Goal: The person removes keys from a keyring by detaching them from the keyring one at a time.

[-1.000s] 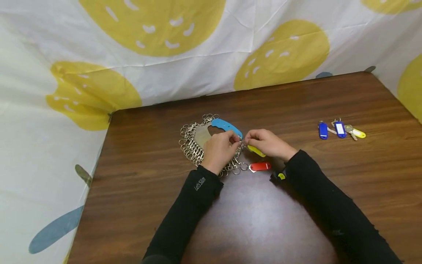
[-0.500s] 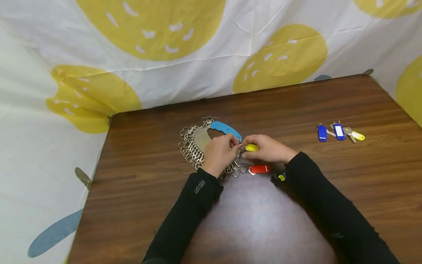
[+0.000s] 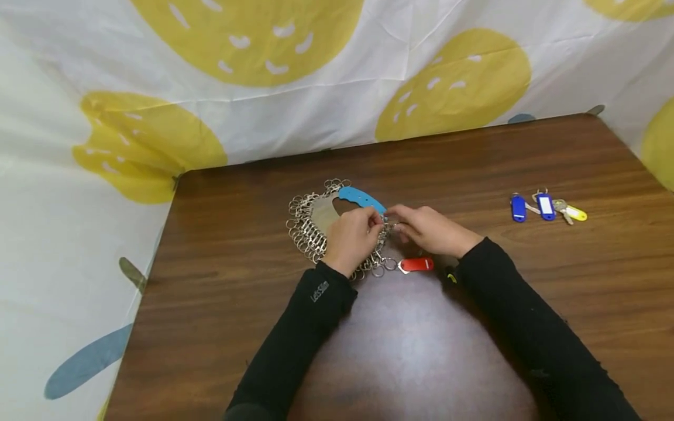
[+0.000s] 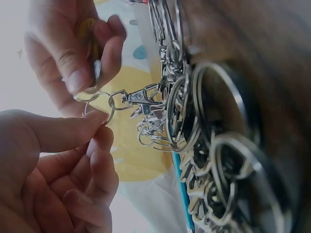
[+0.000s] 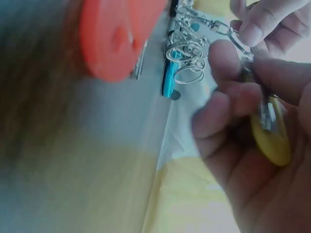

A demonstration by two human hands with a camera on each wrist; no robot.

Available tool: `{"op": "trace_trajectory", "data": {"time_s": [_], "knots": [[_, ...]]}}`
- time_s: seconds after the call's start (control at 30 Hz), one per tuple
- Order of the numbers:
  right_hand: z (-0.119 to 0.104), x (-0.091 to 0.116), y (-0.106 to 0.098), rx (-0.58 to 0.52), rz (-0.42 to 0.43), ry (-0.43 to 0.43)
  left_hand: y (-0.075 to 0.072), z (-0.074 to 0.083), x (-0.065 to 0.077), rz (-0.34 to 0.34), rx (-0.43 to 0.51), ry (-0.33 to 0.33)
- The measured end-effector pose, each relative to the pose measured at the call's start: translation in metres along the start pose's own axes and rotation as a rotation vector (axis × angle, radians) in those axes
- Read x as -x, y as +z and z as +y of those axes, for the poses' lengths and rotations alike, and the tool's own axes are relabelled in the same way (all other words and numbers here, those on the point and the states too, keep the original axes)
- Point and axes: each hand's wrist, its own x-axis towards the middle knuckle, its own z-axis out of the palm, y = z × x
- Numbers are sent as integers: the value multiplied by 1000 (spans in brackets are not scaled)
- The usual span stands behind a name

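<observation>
A key holder with a metal plate [image 3: 321, 215] and a blue handle [image 3: 360, 197] lies on the table, fringed with several swivel clasps and split rings. My left hand [image 3: 350, 237] pinches one split ring [image 4: 112, 112] between thumb and forefinger; it hangs from a clasp [image 4: 141, 97]. Beside it my right hand [image 3: 437, 231] holds a yellow key tag [image 5: 273, 145] with metal parts, its fingers curled round it. The tag's small ring [image 4: 92, 93] meets the split ring; whether they are linked, I cannot tell. In the head view the yellow tag is hidden by the right hand.
A red key tag [image 3: 418, 265] lies just below the right hand, beside the holder's lower rings. Farther right on the brown table [image 3: 237, 327] lie two blue key tags [image 3: 545, 207] and another yellow tag [image 3: 576, 213] with keys. A patterned cloth [image 3: 295, 111] stands behind.
The yellow tag has swung from below the right hand up between its fingers and is now hidden from the head view. The left hand keeps nearly the same place.
</observation>
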Motion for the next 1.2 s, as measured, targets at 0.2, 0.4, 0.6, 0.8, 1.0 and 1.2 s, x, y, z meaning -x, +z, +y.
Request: {"op": "trace_trajectory", "data": {"time_s": [0.2,0.4,0.6,0.8,1.0,1.2], "knots": [[1,-2,-3,-37,149,17,-2,2,-1,-31,-16,65],[2,-2,-5,-134,126,50,-3,2,0,-35,-46,144],[2,-1,-5,-166,88,64,1,2,-2,-41,-21,81],[0,0,-5,-187,72,91,1,3,-3,-126,-6,35],[2,1,-6,-175,69,82,0,4,-4,-192,54,55],[0,-4,-3,-139,56,70,-2,-1,-1,-178,53,29]]}}
